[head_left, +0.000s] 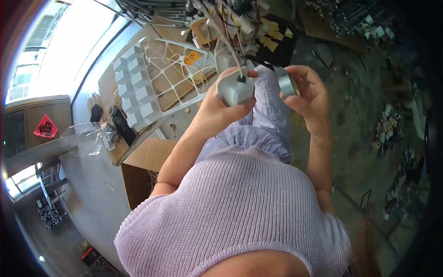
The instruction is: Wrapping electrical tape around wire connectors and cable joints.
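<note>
My left hand (213, 110) is wrapped round a white box-shaped plastic housing (235, 90), its thumb along the near side. A pale cable (236, 54) with a dark collar enters the top of the housing. To the right, my right hand (314, 92) grips what looks like a roll of grey tape (286, 83) between thumb and fingers. A short gap separates the roll from the housing. Both are held above my lap, over the light purple trousers (270, 99).
Several similar white housings (131, 87) stand in rows on the left, beside a white lattice plastic frame (171, 86). An open cardboard box (146, 153) sits below them. Bundled cables (159, 13) lie at the far side. Small parts (388, 127) are piled on the floor at right.
</note>
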Demonstrator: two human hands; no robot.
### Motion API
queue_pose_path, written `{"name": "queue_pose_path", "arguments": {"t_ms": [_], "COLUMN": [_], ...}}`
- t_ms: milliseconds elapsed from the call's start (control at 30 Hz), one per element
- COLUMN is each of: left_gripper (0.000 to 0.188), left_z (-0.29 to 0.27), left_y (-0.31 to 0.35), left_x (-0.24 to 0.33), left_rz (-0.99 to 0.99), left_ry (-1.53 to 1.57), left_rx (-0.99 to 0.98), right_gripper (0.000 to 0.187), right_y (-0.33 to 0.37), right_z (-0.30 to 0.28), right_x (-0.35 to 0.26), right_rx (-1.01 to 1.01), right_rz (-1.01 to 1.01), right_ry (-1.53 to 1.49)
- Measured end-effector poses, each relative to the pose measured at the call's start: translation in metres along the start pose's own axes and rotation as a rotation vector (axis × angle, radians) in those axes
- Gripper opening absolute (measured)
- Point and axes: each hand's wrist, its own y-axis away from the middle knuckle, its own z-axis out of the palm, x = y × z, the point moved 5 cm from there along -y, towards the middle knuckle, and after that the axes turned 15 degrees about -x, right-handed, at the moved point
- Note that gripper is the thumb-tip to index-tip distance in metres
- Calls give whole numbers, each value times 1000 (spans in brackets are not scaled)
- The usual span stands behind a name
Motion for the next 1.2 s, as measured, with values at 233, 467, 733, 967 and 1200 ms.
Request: {"name": "queue_pose_path", "arguments": {"t_ms": [233, 467, 733, 967, 1200], "left_gripper": [54, 55, 48, 40, 59], "left_z": [19, 21, 4, 12, 64], "left_y": [-8, -8, -16, -14, -5], "left_x": [12, 13, -9, -27, -12], "left_rz": [13, 19, 123, -144, -118], "left_ry": [-398, -488, -521, 205, 1313], "left_rx": [29, -19, 241, -182, -1089], "right_gripper": [48, 47, 66, 70, 70], "right_y": [-12, -27, -21, -26, -56], "right_z": [10, 13, 30, 25, 22], "right_x": [-30, -46, -42, -44, -29], "right_rx": [-163, -546, -315, -337, -772], "right_rz": [-63, -127, 53, 328, -42], "right_ry": [417, 575, 616, 13, 185]}}
